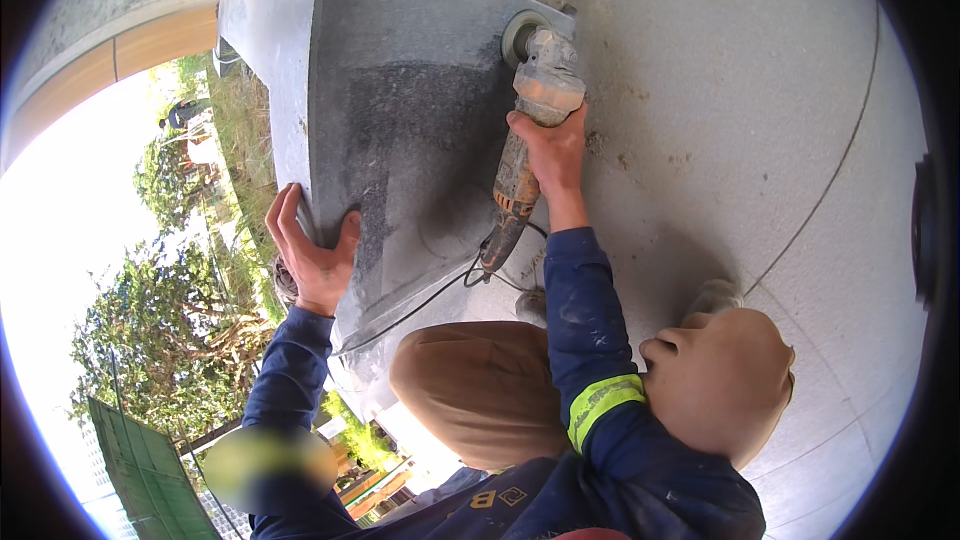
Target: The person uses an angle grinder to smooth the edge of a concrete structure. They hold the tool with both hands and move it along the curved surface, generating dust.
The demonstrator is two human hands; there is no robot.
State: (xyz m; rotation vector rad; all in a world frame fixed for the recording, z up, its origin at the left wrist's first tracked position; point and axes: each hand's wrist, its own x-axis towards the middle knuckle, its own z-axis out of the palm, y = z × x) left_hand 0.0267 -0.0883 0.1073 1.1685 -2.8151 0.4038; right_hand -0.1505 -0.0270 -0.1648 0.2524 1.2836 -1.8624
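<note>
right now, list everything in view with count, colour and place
angle grinder: one, orange and grey, in the right hand
disc: one, pale, on the grinder's head, at the block's upper right
block: one, grey with darker patches, upper centre
cord: one, black, near the block's lower end
floor: one, grey, right side
greenery: count unclear, green, left background
panel: one, green, lower left
knees: two, brown trousers, bottom centre and right
sleeves: two, navy, below the hands
left hand: one, bare, on the block's left edge
right hand: one, bare, around the grinder
</note>
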